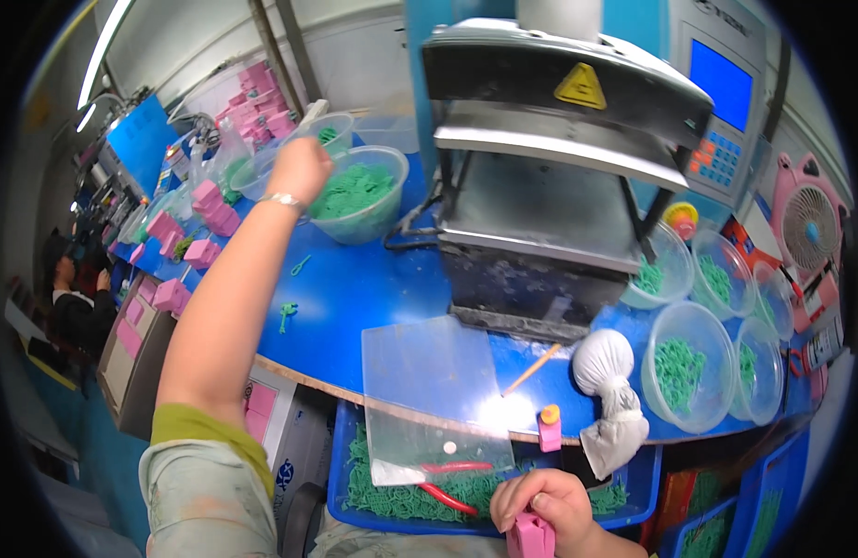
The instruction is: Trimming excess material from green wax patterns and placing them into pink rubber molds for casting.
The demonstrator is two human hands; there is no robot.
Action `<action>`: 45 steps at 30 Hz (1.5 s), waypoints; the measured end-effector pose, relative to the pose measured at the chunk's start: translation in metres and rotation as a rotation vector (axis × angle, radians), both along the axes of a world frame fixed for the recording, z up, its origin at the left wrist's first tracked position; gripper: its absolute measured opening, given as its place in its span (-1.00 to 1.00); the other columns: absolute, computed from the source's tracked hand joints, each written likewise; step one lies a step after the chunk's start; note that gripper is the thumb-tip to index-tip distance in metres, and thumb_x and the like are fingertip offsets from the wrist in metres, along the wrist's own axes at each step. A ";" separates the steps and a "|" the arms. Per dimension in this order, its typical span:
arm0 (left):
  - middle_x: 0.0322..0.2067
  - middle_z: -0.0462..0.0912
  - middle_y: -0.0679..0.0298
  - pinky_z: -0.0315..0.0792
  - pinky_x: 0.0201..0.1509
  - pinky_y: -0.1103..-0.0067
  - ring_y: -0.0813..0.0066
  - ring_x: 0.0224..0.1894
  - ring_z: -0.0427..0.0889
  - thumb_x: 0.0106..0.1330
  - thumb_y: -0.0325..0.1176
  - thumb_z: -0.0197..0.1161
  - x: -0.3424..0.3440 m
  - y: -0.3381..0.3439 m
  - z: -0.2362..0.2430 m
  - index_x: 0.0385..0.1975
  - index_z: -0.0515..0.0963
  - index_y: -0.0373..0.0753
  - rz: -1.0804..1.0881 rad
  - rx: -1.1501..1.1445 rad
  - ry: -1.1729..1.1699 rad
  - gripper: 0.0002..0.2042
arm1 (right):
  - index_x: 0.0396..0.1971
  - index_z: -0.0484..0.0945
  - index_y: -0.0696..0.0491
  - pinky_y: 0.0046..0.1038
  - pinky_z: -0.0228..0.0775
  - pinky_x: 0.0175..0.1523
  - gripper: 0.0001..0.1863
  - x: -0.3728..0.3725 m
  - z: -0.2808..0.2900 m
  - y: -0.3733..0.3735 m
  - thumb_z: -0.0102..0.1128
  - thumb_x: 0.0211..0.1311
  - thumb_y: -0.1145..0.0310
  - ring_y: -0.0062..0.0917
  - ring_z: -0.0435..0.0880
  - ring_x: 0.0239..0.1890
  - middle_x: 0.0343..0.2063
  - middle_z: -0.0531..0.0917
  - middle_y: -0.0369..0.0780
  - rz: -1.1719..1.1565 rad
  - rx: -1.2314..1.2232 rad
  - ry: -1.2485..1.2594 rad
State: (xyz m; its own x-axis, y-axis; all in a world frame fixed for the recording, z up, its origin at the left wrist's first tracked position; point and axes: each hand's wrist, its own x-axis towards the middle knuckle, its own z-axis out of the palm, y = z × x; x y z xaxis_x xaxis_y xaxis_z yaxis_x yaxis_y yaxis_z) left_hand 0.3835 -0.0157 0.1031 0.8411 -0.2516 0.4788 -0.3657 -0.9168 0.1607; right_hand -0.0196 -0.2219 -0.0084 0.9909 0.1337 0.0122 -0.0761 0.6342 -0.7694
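My left hand [302, 171] reaches out at the far left, fingers curled closed beside the rim of a clear plastic bowl [359, 231]. Anything inside that fist is hidden. Small green pieces [364, 184] fill much of the bowl. Low at the front, my right hand [548, 502] grips a small pink block [531, 538], its lower part cut off by the picture edge. Just left of it, a tool with red handles [452, 500] lies partly under a clear plastic sheet [429, 367]. Two small green pieces [288, 316] lie on the blue tabletop beneath my left forearm.
A heat press [541, 200] stands at the centre back. A white cloth bundle [607, 367], wooden stick [531, 369] and pink bottle with yellow cap [550, 430] lie before it. Several bowls [689, 423] stand right; a blue tray [338, 488] sits below the table edge. Pink blocks [215, 209] are left.
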 end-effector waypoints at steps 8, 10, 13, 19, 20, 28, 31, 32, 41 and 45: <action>-0.56 0.52 0.33 0.42 -0.58 0.74 0.66 -0.60 0.51 0.09 -0.57 0.20 -0.234 -0.056 0.007 -0.40 0.39 -0.25 -0.781 -0.813 0.839 -0.86 | -0.39 0.44 0.21 -0.56 0.33 -0.18 -0.82 -0.026 -0.017 -0.009 -0.10 0.27 0.42 -0.59 0.50 -0.33 -0.38 0.51 -0.19 0.158 0.112 -0.103; -0.54 0.55 0.34 0.44 -0.53 0.75 0.68 -0.53 0.54 0.13 -0.52 0.20 -0.265 -0.078 0.018 -0.44 0.46 -0.29 -0.767 -0.426 1.400 -0.94 | -0.39 0.44 0.20 -0.57 0.33 -0.19 -0.83 -0.036 -0.012 -0.008 -0.09 0.27 0.41 -0.61 0.50 -0.34 -0.38 0.51 -0.20 0.169 0.094 -0.087; -0.54 0.54 0.32 0.38 -0.52 0.70 0.65 -0.59 0.49 0.16 -0.49 0.13 -0.273 -0.118 -0.004 -0.43 0.45 -0.31 -0.954 -0.469 1.375 -0.95 | -0.40 0.44 0.19 -0.60 0.35 -0.22 -0.83 -0.049 -0.006 -0.004 -0.08 0.26 0.40 -0.64 0.50 -0.37 -0.40 0.52 -0.22 0.184 0.049 -0.055; 0.12 0.22 -0.02 0.24 0.21 0.46 0.32 0.18 0.26 0.19 -0.48 0.17 -0.302 -0.160 -0.012 0.20 0.05 -0.36 -1.079 -0.764 0.983 -0.41 | -0.42 0.41 0.20 -0.56 0.36 -0.24 -0.84 -0.079 -0.003 -0.008 -0.10 0.26 0.43 -0.57 0.49 -0.39 -0.42 0.53 -0.18 0.018 0.047 -0.069; 0.13 0.24 0.02 0.23 0.21 0.42 0.32 0.18 0.26 0.18 -0.46 0.19 -0.316 -0.151 -0.012 0.19 0.08 -0.34 -1.143 -0.699 0.903 -0.41 | -0.44 0.39 0.19 -0.55 0.37 -0.26 -0.83 -0.084 -0.005 -0.012 -0.12 0.26 0.42 -0.55 0.49 -0.41 -0.44 0.52 -0.16 -0.039 0.086 -0.032; 0.14 0.14 -0.04 0.26 0.16 0.44 0.27 0.17 0.26 0.06 -0.26 0.35 -0.413 -0.071 -0.072 0.24 -0.18 -0.40 -0.982 -0.798 1.463 -0.10 | -0.45 0.36 0.17 -0.57 0.35 -0.27 -0.79 -0.072 0.011 -0.006 -0.09 0.30 0.34 -0.58 0.45 -0.38 -0.35 0.49 -0.16 -0.534 -0.314 -0.349; 0.00 0.32 0.18 0.35 0.07 0.54 0.47 0.01 0.42 0.07 -0.45 0.33 -0.414 -0.067 -0.081 0.19 -0.02 -0.36 -0.962 -0.816 1.473 -0.25 | -0.46 0.37 0.15 -0.49 0.34 -0.27 -0.82 -0.065 0.021 -0.005 0.06 0.18 0.35 -0.45 0.47 -0.39 -0.33 0.52 -0.11 -0.607 -0.840 -0.556; -0.03 0.35 0.20 0.36 0.06 0.55 0.49 0.00 0.43 0.06 -0.46 0.33 -0.408 -0.062 -0.085 0.17 0.02 -0.35 -0.938 -0.928 1.559 -0.28 | -0.47 0.39 0.15 -0.45 0.35 -0.24 -0.82 -0.064 0.024 -0.002 0.10 0.14 0.35 -0.38 0.49 -0.37 -0.31 0.53 -0.08 -0.623 -0.858 -0.537; -0.09 0.44 0.21 0.21 0.19 0.17 0.15 0.10 0.36 0.29 -0.11 0.03 -0.369 -0.028 -0.071 0.08 0.23 -0.18 -1.112 -1.871 1.385 -0.56 | -0.34 0.53 0.08 -0.43 0.42 -0.25 -0.66 -0.060 0.023 0.012 0.37 -0.15 0.29 -0.31 0.56 -0.27 -0.22 0.52 -0.14 -0.637 -1.249 -0.983; -0.52 0.36 0.26 0.31 -0.38 0.54 0.54 -0.54 0.29 0.19 0.26 -0.09 -0.356 -0.026 -0.071 -0.14 0.43 -0.19 -0.877 -2.154 1.460 -0.42 | -0.36 0.58 0.06 -0.46 0.44 -0.36 -0.68 -0.061 0.026 0.036 0.30 -0.09 0.17 -0.41 0.59 -0.33 -0.38 0.59 -0.23 -0.490 -1.323 -1.050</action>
